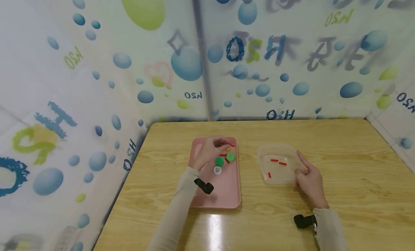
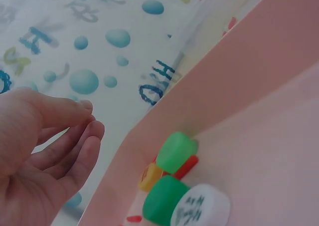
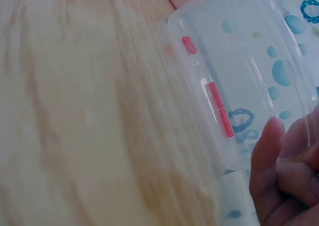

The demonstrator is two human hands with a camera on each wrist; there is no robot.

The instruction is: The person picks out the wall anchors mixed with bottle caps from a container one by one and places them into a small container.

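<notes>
My left hand (image 1: 212, 150) reaches over the far end of a pink tray (image 1: 220, 197), thumb and fingertips close together. A small red stick (image 1: 232, 145) shows right at the fingertips in the head view; I cannot tell whether they pinch it. Below the fingertips lie a yellow piece (image 2: 151, 177), a light green cap (image 1: 230, 157), a darker green cap (image 1: 219, 161) and a white cap (image 2: 202, 208) with dark writing. More red sticks (image 2: 187, 167) lie among them. My right hand (image 1: 310, 180) grips the right side of a clear plastic box (image 1: 264, 150), index finger stretched along its edge.
Inside the clear box lie red sticks (image 1: 274, 160), spread apart. Tray and box stand side by side on a wood-grain table (image 1: 363, 207), tray on the left. A patterned wall (image 1: 253, 99) rises behind the table's far edge, another along its left side.
</notes>
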